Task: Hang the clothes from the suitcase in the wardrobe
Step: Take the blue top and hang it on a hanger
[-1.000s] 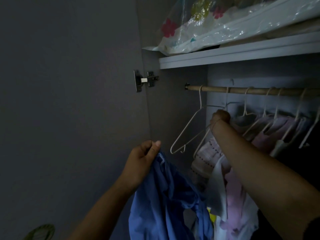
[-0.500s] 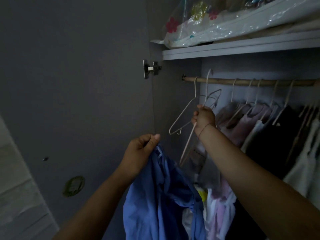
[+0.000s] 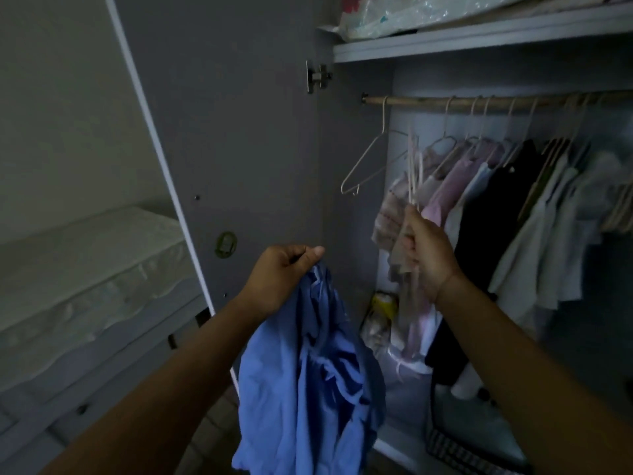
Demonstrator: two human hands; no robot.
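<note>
My left hand (image 3: 281, 272) pinches the top of a crumpled blue garment (image 3: 308, 378), which hangs down in front of the open wardrobe. My right hand (image 3: 428, 250) grips the lower end of a pale wire hanger (image 3: 412, 173), held upright and off the wooden rail (image 3: 428, 101). One empty hanger (image 3: 371, 159) still hangs at the rail's left end. To the right, several garments (image 3: 513, 200) in pink, black and white hang from the rail on hangers. The suitcase is not in view.
The open wardrobe door (image 3: 239, 132) stands at the left, with a hinge (image 3: 317, 77) at its top. A shelf (image 3: 479, 39) above the rail carries a plastic-wrapped bundle. Bags and folded items (image 3: 383, 320) lie on the wardrobe floor. A mattress (image 3: 85, 262) lies far left.
My right hand has lifted a hanger off the rail and drawn it down and toward me. The view has dropped lower. My left hand keeps the blue garment.
</note>
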